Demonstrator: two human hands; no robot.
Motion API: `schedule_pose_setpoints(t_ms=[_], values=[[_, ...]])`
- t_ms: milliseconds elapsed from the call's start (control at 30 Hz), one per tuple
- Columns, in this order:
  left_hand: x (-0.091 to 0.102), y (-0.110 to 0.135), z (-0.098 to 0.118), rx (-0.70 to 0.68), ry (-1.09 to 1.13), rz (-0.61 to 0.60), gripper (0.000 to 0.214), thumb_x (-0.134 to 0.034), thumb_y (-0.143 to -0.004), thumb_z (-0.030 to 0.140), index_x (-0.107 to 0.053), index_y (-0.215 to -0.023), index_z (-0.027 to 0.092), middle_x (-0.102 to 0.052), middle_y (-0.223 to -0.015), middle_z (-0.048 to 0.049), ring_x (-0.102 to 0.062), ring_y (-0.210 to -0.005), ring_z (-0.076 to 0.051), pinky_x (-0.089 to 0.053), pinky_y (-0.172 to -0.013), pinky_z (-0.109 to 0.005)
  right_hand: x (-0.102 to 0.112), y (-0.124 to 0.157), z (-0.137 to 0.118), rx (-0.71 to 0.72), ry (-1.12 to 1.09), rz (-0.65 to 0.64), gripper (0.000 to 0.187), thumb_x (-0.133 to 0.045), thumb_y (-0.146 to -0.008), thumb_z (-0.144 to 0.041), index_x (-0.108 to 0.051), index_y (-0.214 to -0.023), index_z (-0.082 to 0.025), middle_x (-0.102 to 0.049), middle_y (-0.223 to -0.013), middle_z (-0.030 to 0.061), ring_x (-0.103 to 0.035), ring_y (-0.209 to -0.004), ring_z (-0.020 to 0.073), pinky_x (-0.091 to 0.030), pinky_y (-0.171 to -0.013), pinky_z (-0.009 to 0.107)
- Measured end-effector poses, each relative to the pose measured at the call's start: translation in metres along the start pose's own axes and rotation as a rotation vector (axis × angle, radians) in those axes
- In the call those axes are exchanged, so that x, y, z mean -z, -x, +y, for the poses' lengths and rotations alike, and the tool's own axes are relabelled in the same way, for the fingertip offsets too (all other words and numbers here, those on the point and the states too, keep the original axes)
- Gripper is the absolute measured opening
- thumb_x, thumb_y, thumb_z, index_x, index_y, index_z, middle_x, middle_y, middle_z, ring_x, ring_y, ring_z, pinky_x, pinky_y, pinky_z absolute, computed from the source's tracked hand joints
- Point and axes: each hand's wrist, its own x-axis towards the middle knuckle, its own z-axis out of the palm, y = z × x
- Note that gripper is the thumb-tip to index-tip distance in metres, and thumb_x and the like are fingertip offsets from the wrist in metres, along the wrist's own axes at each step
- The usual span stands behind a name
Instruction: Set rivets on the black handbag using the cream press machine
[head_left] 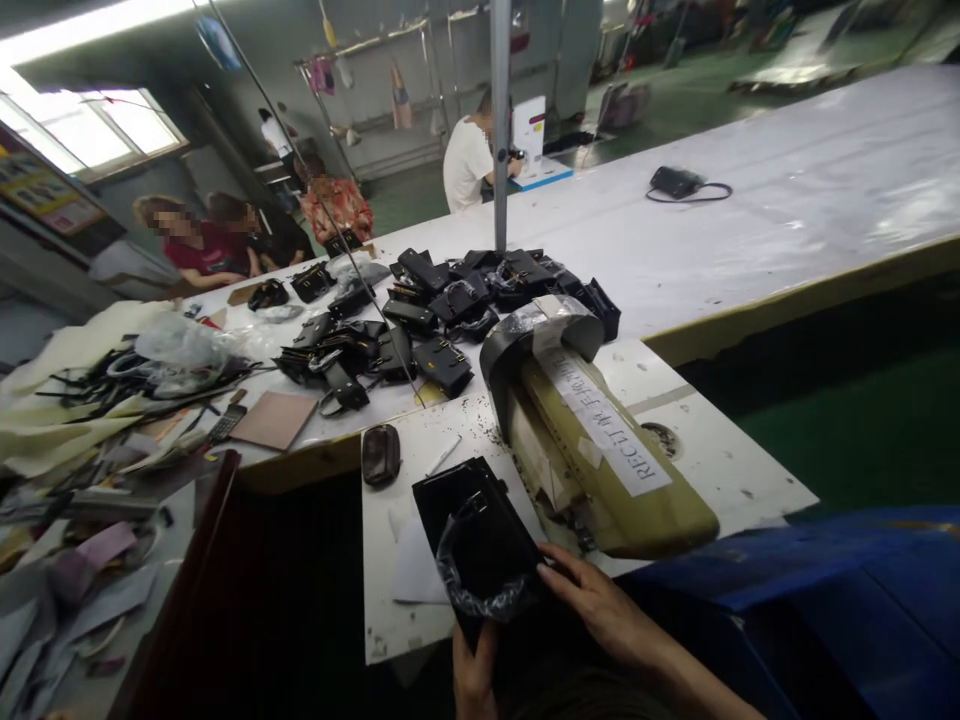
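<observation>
- At the near edge of a white bench (720,470), holds a black bag (469,515) flat, its near end sticking out past the edge.
- Clamps the bag's near end with the left hand (472,675), thumb up over the top, fingers hidden beneath.
- Lays the right hand (604,605) against the bag's near right corner, fingers almost straight, tips touching; cannot tell whether pinching or only resting.
- Crumpled clear film (480,590) wrapped round the bag's near half, between the two hands.
- Just right of the bag, a long tan machine (637,500), lying aslant, with a white label (607,425) along its top and a black hood at the far end.
- Left of the bag, apart from it, a small dark pouch (381,453) on the bench.
- Beyond the bench, a pile (442,310) of black bags on a long white table (810,190), close about a grey pole (500,130).
- Left of the pile, a brown board (274,420); further left, a heap of scraps (82,480).
- Far down the table, one black bag with a strap (675,182), well apart from the rest.
- At the table's far end, several other people (225,235), seated.
- Near right, below the bench, a blue bin (840,590).
</observation>
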Motion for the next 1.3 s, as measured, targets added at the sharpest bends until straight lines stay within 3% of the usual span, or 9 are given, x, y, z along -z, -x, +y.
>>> schedule_pose_setpoints(t_ms=[133, 267, 533, 633, 733, 867, 1033, 1200, 1300], values=[[-0.003, 0.024, -0.019, -0.047, 0.052, 0.126, 0.068, -0.093, -0.071, 0.042, -0.071, -0.131, 0.02, -0.071, -0.14, -0.0123, -0.038, -0.152, -0.041, -0.03, -0.128, -0.046, 0.014, 0.001, -0.001, 0.024, -0.046, -0.123, 0.078, -0.065, -0.083, -0.078, -0.07, -0.135, -0.019, -0.07, -0.141, 0.0124, -0.051, -0.143, 0.0384, -0.032, -0.125, 0.054], [-0.007, 0.042, -0.019, -0.087, 0.095, 0.186, 0.062, -0.092, -0.073, 0.037, -0.072, -0.129, 0.021, -0.07, -0.141, -0.0117, -0.04, -0.152, -0.039, -0.029, -0.129, -0.045, 0.015, 0.003, -0.007, -0.011, -0.147, -0.205, 0.075, -0.066, -0.083, -0.077, -0.073, -0.131, -0.02, -0.073, -0.136, 0.0121, -0.059, -0.135, 0.0393, -0.037, -0.121, 0.057], [-0.011, 0.065, 0.022, -0.043, 0.196, 0.15, 0.084, -0.091, -0.075, 0.04, -0.056, -0.149, 0.025, -0.065, -0.147, -0.0112, -0.049, -0.146, -0.039, -0.04, -0.123, -0.048, -0.009, 0.007, -0.016, -0.043, -0.24, -0.259, 0.069, -0.071, -0.08, -0.072, -0.074, -0.128, -0.023, -0.075, -0.131, 0.0095, -0.061, -0.132, 0.0383, -0.044, -0.114, 0.055], [-0.005, 0.067, 0.039, 0.048, 0.293, 0.127, 0.076, -0.088, -0.078, 0.042, -0.06, -0.146, 0.024, -0.071, -0.139, -0.0122, -0.057, -0.139, -0.042, -0.045, -0.118, -0.055, -0.015, 0.015, -0.021, -0.059, -0.263, -0.31, 0.068, -0.074, -0.082, -0.061, -0.067, -0.138, -0.023, -0.076, -0.127, 0.0095, -0.064, -0.127, 0.0373, -0.047, -0.11, 0.053], [0.002, 0.06, 0.052, 0.196, 0.362, 0.052, 0.059, -0.085, -0.078, 0.047, -0.073, -0.128, 0.019, -0.075, -0.132, -0.0138, -0.058, -0.137, -0.044, -0.046, -0.116, -0.06, -0.023, 0.024, -0.025, 0.021, -0.277, -0.385, 0.074, -0.077, -0.085, -0.042, -0.052, -0.152, -0.024, -0.073, -0.133, 0.0095, -0.065, -0.127, 0.0336, -0.048, -0.111, 0.049], [0.009, 0.043, 0.061, 0.357, 0.376, -0.03, 0.049, -0.079, -0.079, 0.052, -0.08, -0.107, 0.012, -0.079, -0.12, -0.0186, -0.055, -0.139, -0.048, -0.043, -0.117, -0.064, -0.039, 0.032, -0.027, 0.162, -0.095, -0.281, 0.08, -0.079, -0.083, -0.026, -0.046, -0.156, -0.022, -0.066, -0.145, 0.0114, -0.064, -0.129, 0.0311, -0.047, -0.115, 0.047], [0.007, 0.03, 0.064, 0.469, 0.376, -0.133, 0.058, -0.066, -0.088, 0.057, -0.077, -0.117, 0.009, -0.078, -0.122, -0.0195, -0.049, -0.144, -0.046, -0.038, -0.121, -0.063, -0.053, 0.032, -0.023, 0.193, -0.034, -0.131, 0.073, -0.075, -0.086, -0.025, -0.048, -0.154, -0.022, -0.07, -0.138, 0.0091, -0.068, -0.122, 0.0283, -0.053, -0.11, 0.044], [0.0, 0.033, 0.067, 0.493, 0.395, -0.241, 0.069, -0.061, -0.092, 0.063, -0.071, -0.131, 0.007, -0.072, -0.134, -0.0203, -0.048, -0.146, -0.045, -0.036, -0.123, -0.061, -0.056, 0.032, -0.022, 0.183, -0.03, -0.043, 0.063, -0.074, -0.088, -0.028, -0.056, -0.148, -0.022, -0.076, -0.122, 0.0078, -0.07, -0.117, 0.0284, -0.053, -0.109, 0.046], [-0.001, 0.036, 0.068, 0.493, 0.419, -0.267, 0.065, -0.059, -0.094, 0.061, -0.071, -0.132, 0.009, -0.072, -0.135, -0.0189, -0.049, -0.145, -0.044, -0.036, -0.123, -0.061, -0.057, 0.032, -0.022, 0.187, -0.004, -0.019, 0.058, -0.073, -0.09, -0.031, -0.059, -0.145, -0.021, -0.076, -0.123, 0.0078, -0.07, -0.116, 0.0278, -0.052, -0.11, 0.044]])
